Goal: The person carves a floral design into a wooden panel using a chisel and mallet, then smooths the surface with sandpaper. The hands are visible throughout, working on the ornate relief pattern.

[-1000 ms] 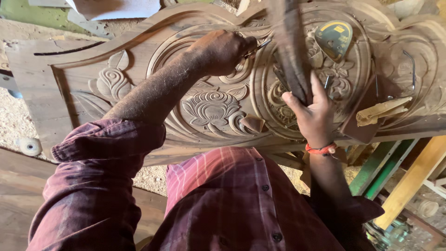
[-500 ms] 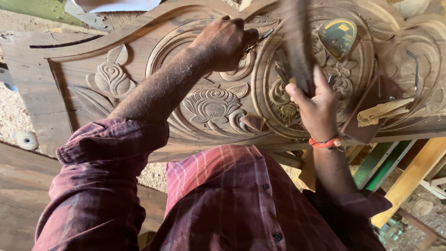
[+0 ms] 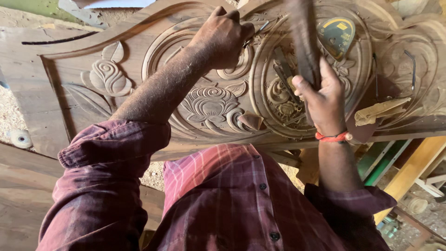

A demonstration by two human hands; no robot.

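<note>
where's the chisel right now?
Head view, upper centre: chisel gripped in the left hand, tip on the carved wooden panel, left of the right hand's mallet.

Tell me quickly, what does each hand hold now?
Left hand: closed on a thin metal chisel.
Right hand: closed on a dark wooden mallet.

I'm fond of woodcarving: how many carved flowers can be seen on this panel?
2: a lotus-like flower in the middle, below the left hand, and a bud with leaves at the left. The right hand may hide more.
</note>
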